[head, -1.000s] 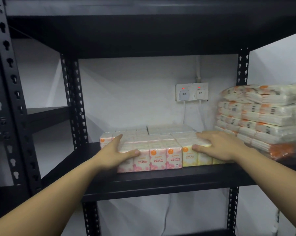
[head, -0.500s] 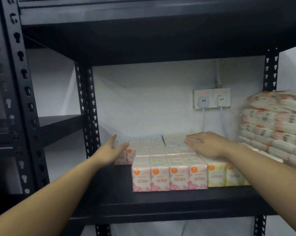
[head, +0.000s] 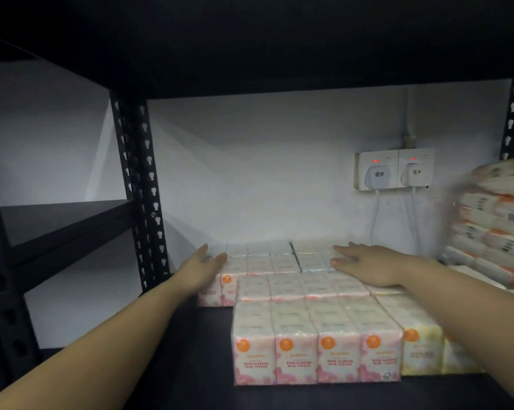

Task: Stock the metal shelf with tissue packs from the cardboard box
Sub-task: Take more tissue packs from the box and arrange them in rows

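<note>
Head view: left hand [head: 204, 266] and right hand [head: 368, 266] flat against tissue packs [head: 294, 279].

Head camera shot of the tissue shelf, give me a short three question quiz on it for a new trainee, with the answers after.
1. True or false: the left hand is lifting a pack off the metal shelf.
2. Which rests on top of the rear tissue packs? A) right hand B) wall plug C) a cardboard box
3. Fill in: the front row of four pink packs reads "rose scented mini ____".

Key
1. False: it lies flat-fingered against the left side of the rear packs, gripping nothing.
2. A: the wall plugs sit in sockets above, and no box is in view.
3. Tissue.
</note>
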{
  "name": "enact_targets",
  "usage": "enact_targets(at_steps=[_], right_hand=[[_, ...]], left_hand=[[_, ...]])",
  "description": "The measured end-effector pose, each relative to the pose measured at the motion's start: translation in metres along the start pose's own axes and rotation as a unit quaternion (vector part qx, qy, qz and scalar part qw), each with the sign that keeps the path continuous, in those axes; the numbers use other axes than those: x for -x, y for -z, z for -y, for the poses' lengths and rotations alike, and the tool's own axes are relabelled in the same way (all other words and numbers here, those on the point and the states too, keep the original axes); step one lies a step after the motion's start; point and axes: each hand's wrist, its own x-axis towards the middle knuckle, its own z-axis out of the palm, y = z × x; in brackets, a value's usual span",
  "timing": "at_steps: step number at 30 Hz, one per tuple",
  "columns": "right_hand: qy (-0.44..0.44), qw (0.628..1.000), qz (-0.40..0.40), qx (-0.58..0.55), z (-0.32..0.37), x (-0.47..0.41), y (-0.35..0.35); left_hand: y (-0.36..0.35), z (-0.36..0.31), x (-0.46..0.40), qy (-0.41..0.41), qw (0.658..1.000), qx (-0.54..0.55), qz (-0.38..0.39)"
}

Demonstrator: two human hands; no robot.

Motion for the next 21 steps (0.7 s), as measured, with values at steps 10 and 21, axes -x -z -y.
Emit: enact_targets(at_steps=[10, 21], right_hand=[[-0.014, 0.999, 0.022, 0.021, 0.000, -0.002, 0.009], [-0.041, 0.998, 0.036, 0.028, -0.008, -0.002, 0.009]], left_hand=[[-0.008, -0.010, 0.010, -0.014, 0.999, 0.040, 0.014], [-0.026, -0.017, 0.009, 0.003, 0.995, 0.095, 0.031]])
